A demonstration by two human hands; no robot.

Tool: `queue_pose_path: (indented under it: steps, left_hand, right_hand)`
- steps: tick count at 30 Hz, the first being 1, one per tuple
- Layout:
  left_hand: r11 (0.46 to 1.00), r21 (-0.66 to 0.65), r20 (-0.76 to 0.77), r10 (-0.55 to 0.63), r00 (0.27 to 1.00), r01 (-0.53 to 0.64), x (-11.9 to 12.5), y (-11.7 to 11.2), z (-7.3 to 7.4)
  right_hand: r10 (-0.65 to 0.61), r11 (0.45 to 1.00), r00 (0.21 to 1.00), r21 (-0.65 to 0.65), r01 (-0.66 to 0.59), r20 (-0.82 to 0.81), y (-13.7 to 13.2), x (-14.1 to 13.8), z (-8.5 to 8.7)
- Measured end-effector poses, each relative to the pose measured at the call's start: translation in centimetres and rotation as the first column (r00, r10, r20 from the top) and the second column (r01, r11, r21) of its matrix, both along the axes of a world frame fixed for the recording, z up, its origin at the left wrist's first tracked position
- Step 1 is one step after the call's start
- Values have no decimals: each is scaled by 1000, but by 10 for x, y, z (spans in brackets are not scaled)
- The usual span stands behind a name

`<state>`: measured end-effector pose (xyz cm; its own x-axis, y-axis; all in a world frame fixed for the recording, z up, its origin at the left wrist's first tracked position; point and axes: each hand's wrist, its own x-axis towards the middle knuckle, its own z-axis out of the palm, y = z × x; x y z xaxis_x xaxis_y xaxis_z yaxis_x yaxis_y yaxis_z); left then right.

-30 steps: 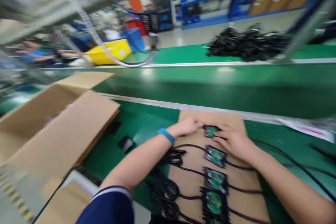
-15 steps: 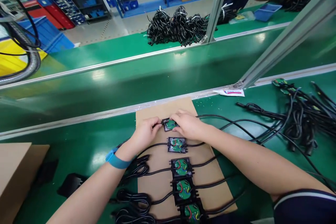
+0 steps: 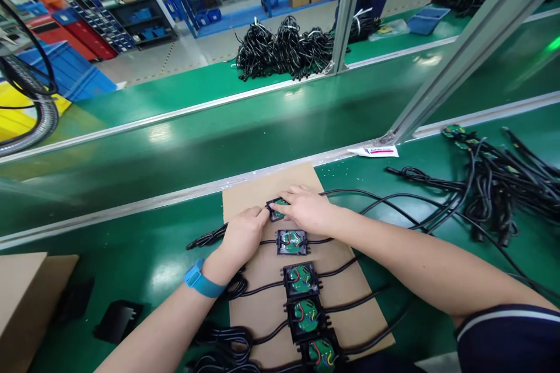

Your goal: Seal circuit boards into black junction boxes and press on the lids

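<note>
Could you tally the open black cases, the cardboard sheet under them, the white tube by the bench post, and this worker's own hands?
Open black cases with circuit boards: 5 (nearest one cut off by the picture's edge)
Cardboard sheet: 1
White tube: 1
Own hands: 2 (left hand, right hand, both at the farthest case)
Total: 9

No text is legible; the print on the white tube (image 3: 377, 152) is too small.
</note>
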<state>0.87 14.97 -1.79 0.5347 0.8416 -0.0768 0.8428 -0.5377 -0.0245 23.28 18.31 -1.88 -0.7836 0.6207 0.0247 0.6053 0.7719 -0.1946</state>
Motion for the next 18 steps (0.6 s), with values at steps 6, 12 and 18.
queue_pose_path:
  steps: [6,12,18]
  left_hand:
    - [991,-79,-136,-118,984,108,6,3,4]
    - [988,-39,-41,-149,988,147,-4,5,9]
    - [996,-86,238,23,971,-2,-10,4,3]
  right_hand:
    - [-25,1000,994,2,25,104,-7,-9,8]
    - [-38,997,998,-72,42,50,-5,-8,7]
    - [-69,992,998,-104,69,7,-4,-2,6]
